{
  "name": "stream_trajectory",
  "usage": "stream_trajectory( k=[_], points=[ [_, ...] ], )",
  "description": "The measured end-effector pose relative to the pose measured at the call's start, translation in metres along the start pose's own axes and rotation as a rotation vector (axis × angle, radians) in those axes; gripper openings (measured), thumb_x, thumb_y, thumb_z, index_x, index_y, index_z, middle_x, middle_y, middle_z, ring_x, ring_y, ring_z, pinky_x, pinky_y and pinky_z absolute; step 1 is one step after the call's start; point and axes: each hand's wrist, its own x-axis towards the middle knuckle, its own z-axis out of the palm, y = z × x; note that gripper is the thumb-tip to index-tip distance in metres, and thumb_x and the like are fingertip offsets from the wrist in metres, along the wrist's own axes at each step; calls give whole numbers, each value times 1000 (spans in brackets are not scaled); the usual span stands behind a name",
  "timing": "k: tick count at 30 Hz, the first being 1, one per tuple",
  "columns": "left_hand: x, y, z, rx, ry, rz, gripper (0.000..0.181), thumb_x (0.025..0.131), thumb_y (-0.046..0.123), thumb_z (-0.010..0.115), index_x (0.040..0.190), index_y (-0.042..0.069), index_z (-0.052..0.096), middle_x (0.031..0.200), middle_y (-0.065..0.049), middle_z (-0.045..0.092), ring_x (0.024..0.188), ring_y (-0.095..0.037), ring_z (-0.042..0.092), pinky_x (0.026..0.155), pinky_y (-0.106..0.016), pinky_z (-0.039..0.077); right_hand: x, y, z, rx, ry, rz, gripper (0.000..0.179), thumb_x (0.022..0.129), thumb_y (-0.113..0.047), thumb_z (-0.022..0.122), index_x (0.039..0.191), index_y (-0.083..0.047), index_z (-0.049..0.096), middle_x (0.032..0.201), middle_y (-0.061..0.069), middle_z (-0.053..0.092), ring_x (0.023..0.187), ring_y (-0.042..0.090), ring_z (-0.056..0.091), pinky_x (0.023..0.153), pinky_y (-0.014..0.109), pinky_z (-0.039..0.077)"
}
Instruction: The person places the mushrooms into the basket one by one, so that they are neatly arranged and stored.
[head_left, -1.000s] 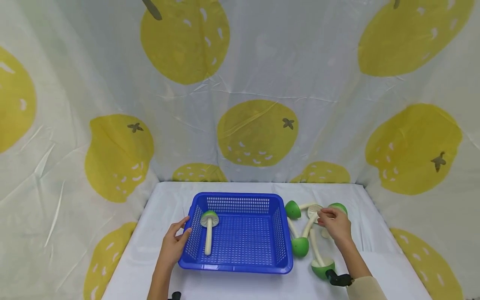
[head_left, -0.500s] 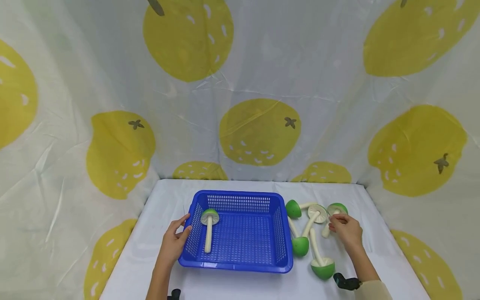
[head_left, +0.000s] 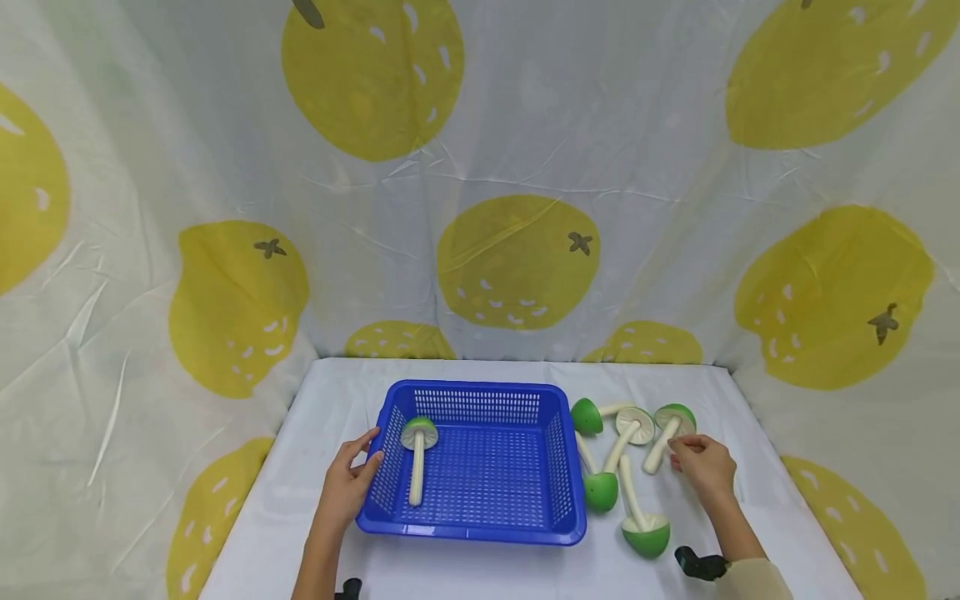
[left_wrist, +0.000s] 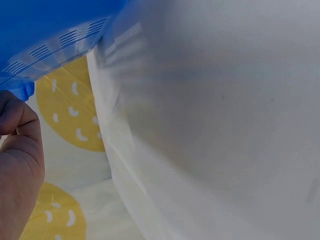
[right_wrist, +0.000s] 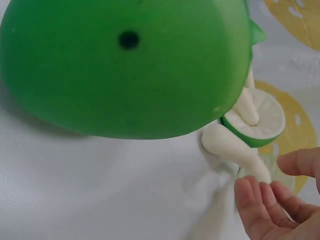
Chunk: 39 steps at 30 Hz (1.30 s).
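Observation:
A blue plastic basket (head_left: 487, 537) with slotted walls stands mid-table. One toy mushroom (head_left: 417, 471), green-capped with a white stem, lies inside at the left. My left hand (head_left: 347, 483) holds the basket's left rim, thumb and index finger at the edge; in the left wrist view the curled hand (left_wrist: 20, 145) is partly cut off below the basket's underside (left_wrist: 65, 40). My right hand (head_left: 703, 467) is beside the stem of the rear right mushroom (head_left: 663, 442), fingertips right at it. In the right wrist view thumb and fingers (right_wrist: 250, 195) are spread apart near a white stem (right_wrist: 235, 150).
Several more toy mushrooms lie right of the basket: one at the back (head_left: 587, 417), one with its pale underside showing (head_left: 636, 425), one against the basket (head_left: 600, 492), one at the front (head_left: 647, 537). A lemon-print curtain (head_left: 517, 267) encloses the white table (head_left: 465, 575).
My right hand has moved right and slightly toward me, off the mushroom with its pale underside showing, to the rear right mushroom's stem. My left hand and the basket have stayed put.

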Motion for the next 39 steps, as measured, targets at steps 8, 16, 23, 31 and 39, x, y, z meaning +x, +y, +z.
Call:
stream_trajectory(
  k=[8,16,23,31,39],
  points=[
    [2,0,0,-4,5,-2,47,104,16,63,149,20,55,123,-14,50,92,-35,76,68,-35,64,5,9,5,5,-104,58,49,97,-27,64,129,9,53,85,14,74,63,12,71,57,22,53],
    [0,-1,2,-4,2,-3,47,103,19,64,150,18,55,124,-15,51,96,-36,75,69,-35,64,9,13,11,15,-195,58,55,98,-29,63,133,12,51,74,2,72,63,8,70,58,23,55],
    [1,-1,1,-14,14,5,47,103,18,64,149,19,56,123,-14,52,94,-36,75,68,-34,64,11,11,14,-19,-206,18,55,99,-29,63,132,14,52,75,2,70,64,9,69,58,24,52],
    [0,0,1,-5,16,-1,47,103,16,64,149,20,56,124,-15,52,94,-38,75,70,-36,64,14,16,17,13,-176,26,54,97,-26,66,135,12,53,83,3,73,62,8,68,57,23,54],
    [0,-2,1,6,20,9,47,103,15,64,149,18,56,123,-15,52,95,-35,75,70,-34,64,12,19,17,19,-143,22,52,96,-23,65,135,10,54,86,11,74,61,9,70,56,23,54]
  ],
)
